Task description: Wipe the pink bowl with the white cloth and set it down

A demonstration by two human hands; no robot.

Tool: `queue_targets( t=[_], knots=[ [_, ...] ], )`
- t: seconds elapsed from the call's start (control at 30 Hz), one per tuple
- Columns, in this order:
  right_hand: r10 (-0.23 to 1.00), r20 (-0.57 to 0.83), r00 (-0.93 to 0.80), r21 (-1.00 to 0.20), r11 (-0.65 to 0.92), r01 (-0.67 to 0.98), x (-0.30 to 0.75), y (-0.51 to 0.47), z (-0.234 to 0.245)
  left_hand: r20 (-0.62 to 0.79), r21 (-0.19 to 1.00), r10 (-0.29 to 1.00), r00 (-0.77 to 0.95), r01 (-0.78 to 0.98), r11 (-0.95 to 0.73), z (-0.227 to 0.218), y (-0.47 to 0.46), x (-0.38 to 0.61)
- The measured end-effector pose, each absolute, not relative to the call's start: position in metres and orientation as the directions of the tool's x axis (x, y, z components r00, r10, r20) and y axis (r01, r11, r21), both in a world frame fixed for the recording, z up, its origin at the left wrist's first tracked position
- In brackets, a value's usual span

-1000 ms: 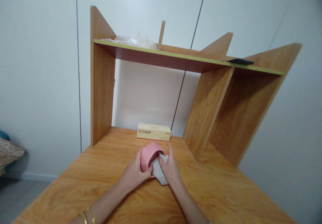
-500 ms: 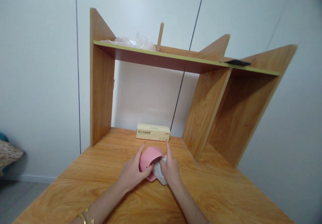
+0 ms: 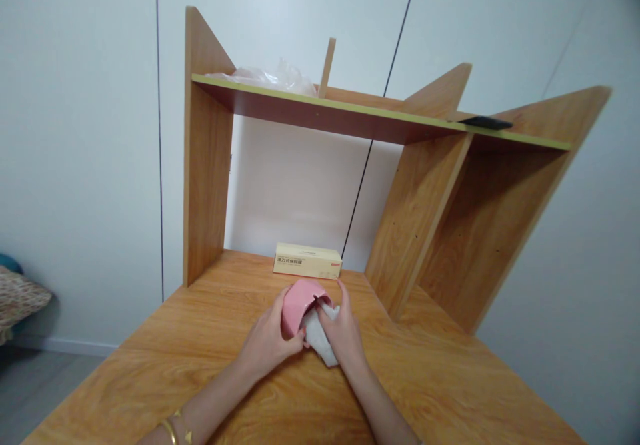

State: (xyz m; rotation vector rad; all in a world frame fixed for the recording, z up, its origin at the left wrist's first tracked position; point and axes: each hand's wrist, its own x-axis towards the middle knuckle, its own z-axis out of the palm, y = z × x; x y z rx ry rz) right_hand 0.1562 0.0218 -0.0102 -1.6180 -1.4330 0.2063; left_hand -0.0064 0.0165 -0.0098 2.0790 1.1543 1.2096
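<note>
My left hand (image 3: 270, 338) grips a pink bowl (image 3: 299, 303) by its side, thumb at the rim and fingers behind the outer wall. The bowl is tipped with its opening toward my right. In my right hand (image 3: 345, 335) is a white cloth (image 3: 320, 339), bunched under the fingers and pressed at the bowl's mouth. Part of the cloth hangs below the rim. My right fingertips are partly hidden by the bowl, and its inside mostly cannot be seen.
Behind the bowl, a long cream box (image 3: 307, 262) stands on the wooden desk (image 3: 200, 358). A wooden shelf unit (image 3: 205, 185) rises at the back. On its upper board lie a clear plastic bag (image 3: 280, 79) and a flat black object (image 3: 485, 123).
The bowl has turned in my left hand, its opening facing lower and more to the right. My right hand has shifted with the cloth, and more cloth shows. The view has moved slightly.
</note>
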Motion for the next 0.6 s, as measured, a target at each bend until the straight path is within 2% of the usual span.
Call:
queue_targets(
  t=[0.13,0.23,0.43,0.6],
  knots=[
    [0.843,0.474,0.257,-0.509,0.024,0.860,0.159,0.017,-0.005,0.433,0.714,0.866,0.250,0.491,-0.499,-0.006,0.015,-0.010],
    [0.849,0.485,0.211,-0.466,0.047,0.884,0.159,0.017,-0.007,0.424,0.695,0.862,0.279,0.510,-0.507,-0.005,0.013,-0.011],
    [0.887,0.435,0.156,-0.557,0.129,0.820,0.159,0.018,-0.016,0.426,0.693,0.857,0.290,0.504,-0.515,-0.006,0.014,-0.012],
    [0.829,0.495,0.263,-0.698,0.199,0.688,0.160,0.020,-0.016,0.429,0.739,0.864,0.264,0.446,-0.504,-0.009,0.015,-0.009]
  ],
)
